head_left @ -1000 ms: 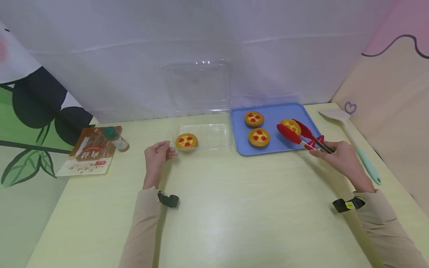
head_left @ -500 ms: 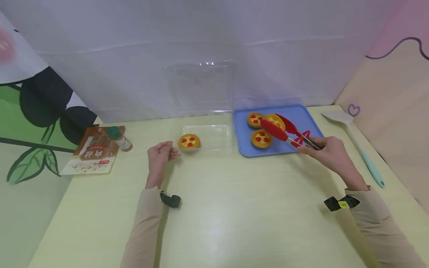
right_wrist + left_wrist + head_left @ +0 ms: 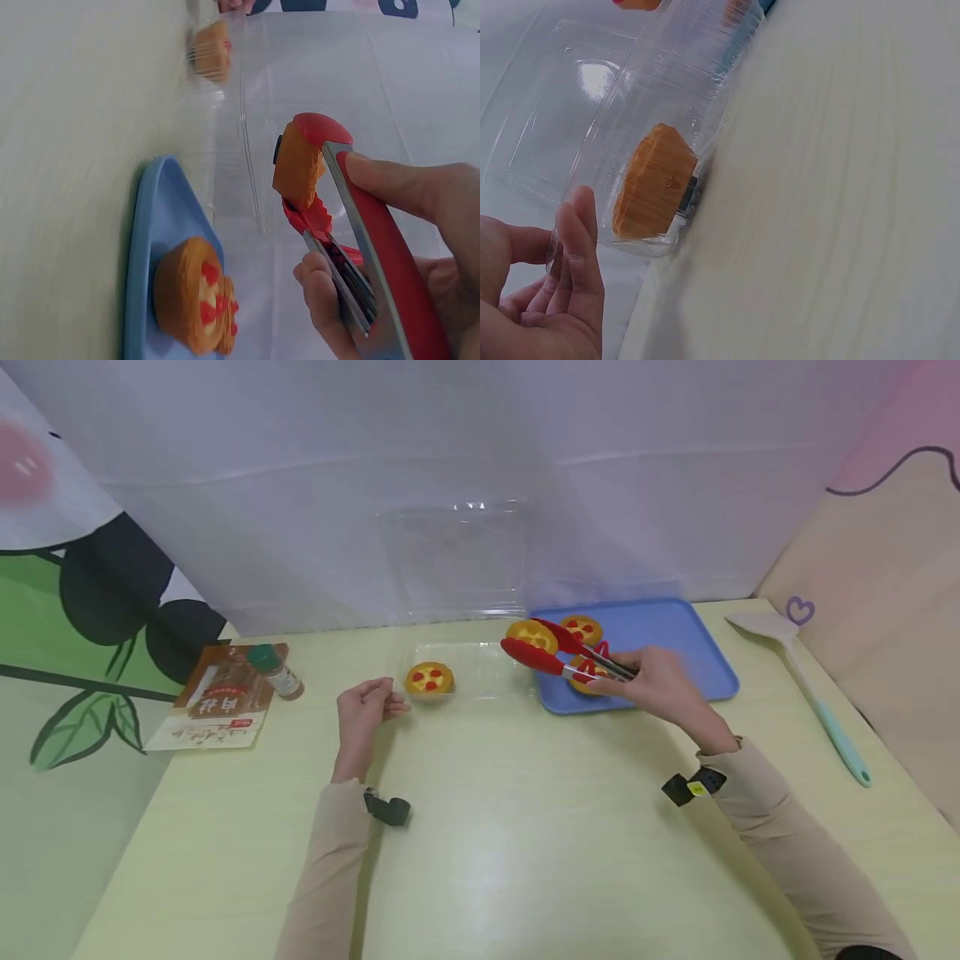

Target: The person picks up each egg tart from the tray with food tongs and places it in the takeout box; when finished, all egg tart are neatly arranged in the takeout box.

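My left hand (image 3: 365, 714) pinches the left rim of a clear plastic clamshell box (image 3: 634, 67), its lid standing up against the curtain. Inside the box, at the left end, sits one tart (image 3: 430, 677) with red topping pieces. With my right hand (image 3: 663, 689) I hold red-tipped metal tongs (image 3: 386, 255) between thumb and fingers. Gripped in the tong tips is a second tart (image 3: 298, 161), raised and tilted, over the box's right end beside the blue tray (image 3: 675, 647). Two more tarts lie on the tray; the tongs partly cover the nearer tart (image 3: 180, 292).
A spatula (image 3: 821, 702) with a pale green handle lies right of the tray. At the left, a green-capped jar (image 3: 277, 675) stands by a brown-and-white packet (image 3: 225, 702). A pale curtain (image 3: 315, 543) closes off the back of the table.
My right hand has carried the tongs and tart leftward, from above the tray's right part to the box's right end. My left hand has stayed at the box rim.
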Demonstrator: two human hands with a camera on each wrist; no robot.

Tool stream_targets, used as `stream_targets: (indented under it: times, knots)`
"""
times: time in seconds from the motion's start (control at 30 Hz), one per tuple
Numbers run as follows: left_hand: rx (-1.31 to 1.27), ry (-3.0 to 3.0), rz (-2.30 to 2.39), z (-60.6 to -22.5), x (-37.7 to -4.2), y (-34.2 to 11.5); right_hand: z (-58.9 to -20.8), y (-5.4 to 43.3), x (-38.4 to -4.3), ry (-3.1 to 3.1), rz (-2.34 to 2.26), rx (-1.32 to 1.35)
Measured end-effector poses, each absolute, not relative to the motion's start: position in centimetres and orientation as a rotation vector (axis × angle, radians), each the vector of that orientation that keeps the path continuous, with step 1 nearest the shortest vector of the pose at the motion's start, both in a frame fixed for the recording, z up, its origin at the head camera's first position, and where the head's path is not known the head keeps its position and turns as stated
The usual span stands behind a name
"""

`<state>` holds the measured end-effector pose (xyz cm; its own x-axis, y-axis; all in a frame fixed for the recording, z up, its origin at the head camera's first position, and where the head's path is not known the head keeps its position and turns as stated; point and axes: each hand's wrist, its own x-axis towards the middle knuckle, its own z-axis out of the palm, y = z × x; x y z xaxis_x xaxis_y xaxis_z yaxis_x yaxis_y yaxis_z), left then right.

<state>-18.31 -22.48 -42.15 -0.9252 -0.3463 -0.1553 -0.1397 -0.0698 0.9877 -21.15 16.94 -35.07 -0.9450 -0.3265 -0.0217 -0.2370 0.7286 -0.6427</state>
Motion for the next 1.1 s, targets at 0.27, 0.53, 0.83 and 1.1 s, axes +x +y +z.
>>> stream_targets:
  times: [0.27,0.53,0.83,1.1]
  knots:
    - [0.542,-2.037,-2.124,-42.1,-18.3,-22.4,-35.1,12.6,-23.4,2.758,-0.973,-0.575]
    - [0.560,-2.044,-2.138,-41.9,-18.2,-22.2,-35.6,9.0,-24.6,2.694,-0.985,-0.621]
    - [0.554,-2.042,-2.147,-41.7,-18.2,-22.4,-36.3,5.9,-25.6,2.788,-0.940,-0.688]
    - [0.567,-2.009,-2.177,-42.2,-18.4,-22.4,-36.4,4.6,-25.2,2.886,-0.807,-0.687]
